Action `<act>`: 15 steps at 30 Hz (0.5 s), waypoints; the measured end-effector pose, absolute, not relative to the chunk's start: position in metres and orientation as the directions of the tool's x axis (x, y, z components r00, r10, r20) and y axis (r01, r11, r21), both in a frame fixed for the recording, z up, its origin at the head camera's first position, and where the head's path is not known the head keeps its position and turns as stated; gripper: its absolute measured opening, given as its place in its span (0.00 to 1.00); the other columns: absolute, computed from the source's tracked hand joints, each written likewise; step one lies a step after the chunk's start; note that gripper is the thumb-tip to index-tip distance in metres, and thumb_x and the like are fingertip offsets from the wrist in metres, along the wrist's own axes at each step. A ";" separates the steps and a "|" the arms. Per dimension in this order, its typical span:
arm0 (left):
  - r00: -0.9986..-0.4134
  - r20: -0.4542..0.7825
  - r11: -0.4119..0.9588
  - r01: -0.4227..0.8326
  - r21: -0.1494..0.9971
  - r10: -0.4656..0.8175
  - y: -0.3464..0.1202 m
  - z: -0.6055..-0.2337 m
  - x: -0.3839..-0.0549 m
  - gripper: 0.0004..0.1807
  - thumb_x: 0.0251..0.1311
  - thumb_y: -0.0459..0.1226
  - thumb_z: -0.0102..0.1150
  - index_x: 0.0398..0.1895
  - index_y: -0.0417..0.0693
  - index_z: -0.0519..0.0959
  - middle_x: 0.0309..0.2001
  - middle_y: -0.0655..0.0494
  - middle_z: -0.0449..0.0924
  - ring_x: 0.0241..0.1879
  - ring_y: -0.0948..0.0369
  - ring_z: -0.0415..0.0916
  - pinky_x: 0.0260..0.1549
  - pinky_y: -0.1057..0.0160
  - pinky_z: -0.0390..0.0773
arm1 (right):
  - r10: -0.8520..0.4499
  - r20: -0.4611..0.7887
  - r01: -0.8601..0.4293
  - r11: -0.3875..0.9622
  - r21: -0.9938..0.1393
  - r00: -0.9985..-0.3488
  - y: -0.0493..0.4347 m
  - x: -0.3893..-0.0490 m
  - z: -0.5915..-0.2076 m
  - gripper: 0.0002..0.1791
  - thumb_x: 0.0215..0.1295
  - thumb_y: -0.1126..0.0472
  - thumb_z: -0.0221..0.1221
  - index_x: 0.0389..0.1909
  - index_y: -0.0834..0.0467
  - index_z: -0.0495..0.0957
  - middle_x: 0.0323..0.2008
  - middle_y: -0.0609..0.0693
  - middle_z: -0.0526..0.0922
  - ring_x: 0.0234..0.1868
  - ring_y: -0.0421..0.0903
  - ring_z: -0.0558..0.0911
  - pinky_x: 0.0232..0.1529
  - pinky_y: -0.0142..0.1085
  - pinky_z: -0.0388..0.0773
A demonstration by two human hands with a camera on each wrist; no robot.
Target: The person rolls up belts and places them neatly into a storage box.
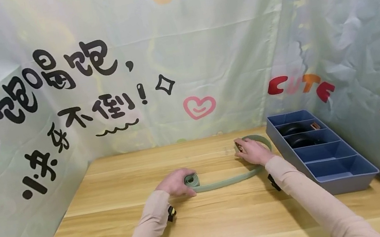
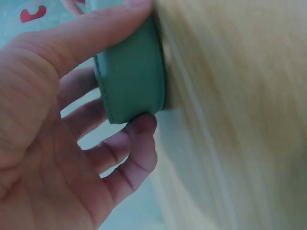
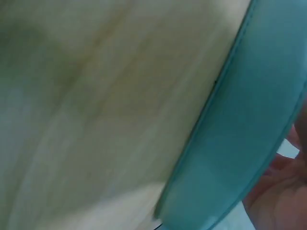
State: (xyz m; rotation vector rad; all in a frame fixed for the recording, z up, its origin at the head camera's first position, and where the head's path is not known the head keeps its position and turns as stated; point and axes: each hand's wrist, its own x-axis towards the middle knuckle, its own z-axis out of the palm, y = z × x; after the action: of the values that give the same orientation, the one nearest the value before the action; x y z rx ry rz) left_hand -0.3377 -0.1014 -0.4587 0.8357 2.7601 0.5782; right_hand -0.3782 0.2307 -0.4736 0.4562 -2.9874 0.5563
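A green belt (image 1: 220, 184) stands on its edge on the wooden table, its left end wound into a tight roll (image 1: 191, 180). My left hand (image 1: 176, 182) grips that roll from the left. In the left wrist view the thumb lies over the rolled belt (image 2: 129, 76), with bent fingers along its far side and lower end. Farther right, my right hand (image 1: 254, 150) holds the belt's other end by its metal buckle (image 1: 239, 147). There the strap loops behind the hand. The right wrist view shows the strap (image 3: 240, 120) crossing in front of part of the hand (image 3: 283, 201).
A blue-grey divided box (image 1: 346, 182) stands at the table's right side, close to my right forearm. Two of its compartments hold black rolled belts (image 1: 302, 140), one with a copper-coloured buckle (image 1: 315, 126). Printed cloth (image 1: 225, 57) hangs behind the table and at its sides.
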 end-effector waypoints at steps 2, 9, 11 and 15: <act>-0.827 -0.064 0.772 0.490 0.405 0.559 -0.099 -0.459 -0.337 0.41 0.42 0.44 0.79 0.63 0.45 0.74 0.56 0.49 0.79 0.54 0.53 0.75 0.58 0.51 0.72 | -0.258 0.081 -0.269 0.889 -0.371 -0.963 0.229 -0.375 -0.473 0.36 0.72 0.49 0.55 0.74 0.59 0.56 0.65 0.70 0.68 0.61 0.66 0.73 0.56 0.59 0.71; -0.837 -0.065 0.783 0.477 0.399 0.543 -0.097 -0.461 -0.338 0.41 0.42 0.45 0.78 0.64 0.47 0.74 0.54 0.51 0.79 0.51 0.55 0.75 0.55 0.52 0.73 | -0.243 0.186 -0.293 0.898 -0.329 -0.952 0.206 -0.362 -0.471 0.31 0.70 0.54 0.58 0.68 0.63 0.62 0.60 0.68 0.71 0.54 0.63 0.78 0.49 0.55 0.77; -0.840 -0.065 0.787 0.473 0.396 0.538 -0.097 -0.461 -0.338 0.41 0.42 0.45 0.78 0.63 0.47 0.74 0.55 0.51 0.78 0.51 0.55 0.75 0.55 0.52 0.73 | -0.298 0.229 -0.357 0.890 -0.284 -0.926 0.193 -0.355 -0.469 0.25 0.68 0.56 0.60 0.62 0.63 0.70 0.54 0.64 0.76 0.47 0.58 0.81 0.44 0.51 0.79; -0.845 -0.061 0.794 0.470 0.386 0.531 -0.095 -0.460 -0.337 0.41 0.42 0.46 0.79 0.62 0.46 0.75 0.55 0.51 0.78 0.51 0.55 0.75 0.55 0.52 0.73 | -0.417 0.244 -0.474 0.839 -0.266 -0.875 0.164 -0.342 -0.470 0.18 0.68 0.54 0.60 0.52 0.60 0.78 0.45 0.55 0.81 0.40 0.49 0.81 0.41 0.44 0.80</act>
State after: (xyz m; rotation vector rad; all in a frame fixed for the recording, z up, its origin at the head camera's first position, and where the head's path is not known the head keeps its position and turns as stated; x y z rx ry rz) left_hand -0.3373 -0.0954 -0.4597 0.7920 2.8159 0.5404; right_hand -0.3419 0.1638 -0.4697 0.6946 -2.8419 0.4795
